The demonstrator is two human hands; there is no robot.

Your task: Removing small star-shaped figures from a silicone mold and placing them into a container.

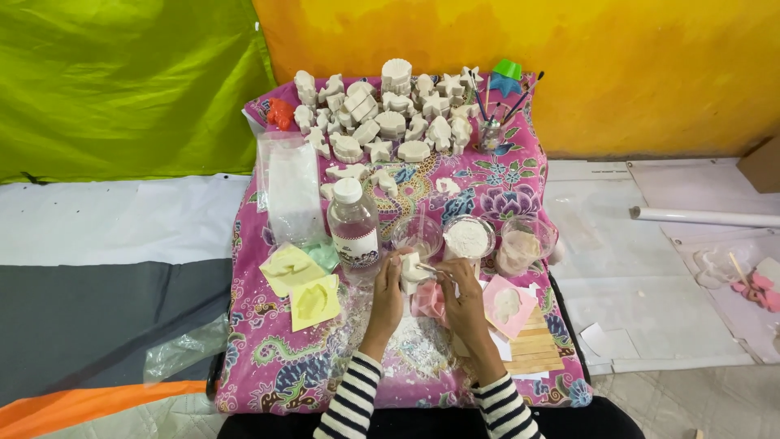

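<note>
White casts crowd the far worktop; bottle and powder bag left, yellow moulds near left, brushes far right.

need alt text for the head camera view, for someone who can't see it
Two hands in striped sleeves work over a pink floral cloth: the left hand holds a small white plaster figure while the right hand works on it with a thin tool. Behind them stand a clear bottle, cups and many white casts.

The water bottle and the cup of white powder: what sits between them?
In the head view, an empty clear plastic cup stands between the water bottle and the cup of white powder.
</note>
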